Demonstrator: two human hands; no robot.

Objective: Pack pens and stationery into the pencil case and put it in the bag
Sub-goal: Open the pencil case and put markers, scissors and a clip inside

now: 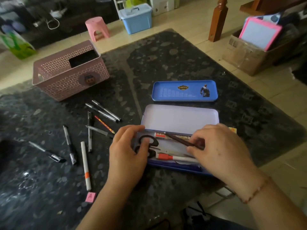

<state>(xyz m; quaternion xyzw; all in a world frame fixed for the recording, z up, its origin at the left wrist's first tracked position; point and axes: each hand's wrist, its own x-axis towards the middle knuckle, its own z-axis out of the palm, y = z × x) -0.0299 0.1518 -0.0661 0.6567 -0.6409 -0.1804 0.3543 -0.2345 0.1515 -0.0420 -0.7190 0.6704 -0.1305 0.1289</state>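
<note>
The main risk, as I judge it, is crowding: the dark pencil (181, 139) pinched in the right hand (221, 146) lies slantwise over the open pencil case (181, 118), its far tip resting across the white tube with the red label (171, 136) along the far wall; if it is let go at that slant it could ride up on the tube or on the scissors (147, 145) and stop the hinged lid closing flat; the red-capped marker (176, 158) against the near wall leaves little free room, so anything laid across rather than lengthwise could jam; the left hand (127, 151) has its fingers curled on the scissors' black handles at the left end of the case, seemingly pressing or shifting them, though whether it truly grips them I cannot tell; a push there could slide the case on the dark stone worktop (166, 60). The case sits directly under both hands, at the near right of the worktop; the pens still to pack lie well apart to the left, among them a white marker with an orange band (86, 166), a red pencil (104, 124) and two silver-capped pens (104, 111); a separate blue tray (184, 90) lies just beyond the case; a pink basket (69, 70) stands at the far left; no bag is clearly in view.
</note>
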